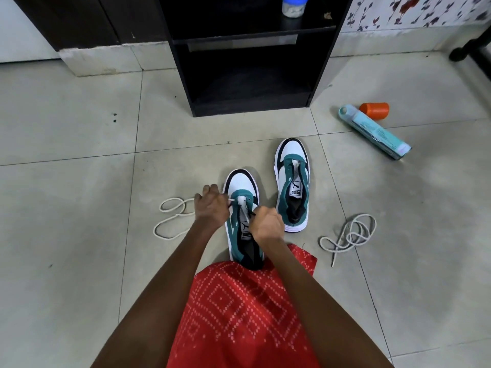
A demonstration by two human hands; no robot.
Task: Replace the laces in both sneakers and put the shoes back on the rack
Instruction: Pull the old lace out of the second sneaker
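Two sneakers are being dealt with on the floor before the black rack: the farther sneaker is being left unlaced, and the nearer sneaker is being threaded at its toe-end eyelets. Lace ends are being pinched in curled fingers by the left hand and the right hand. Such cord is probably being felt as limp and light (only the stiff tip steers), so it is best gripped just behind that tip.

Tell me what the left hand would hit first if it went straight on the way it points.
Likely the white toe of the near sneaker, just ahead of the left hand, which pinches a lace; depth is hard to judge from one view.
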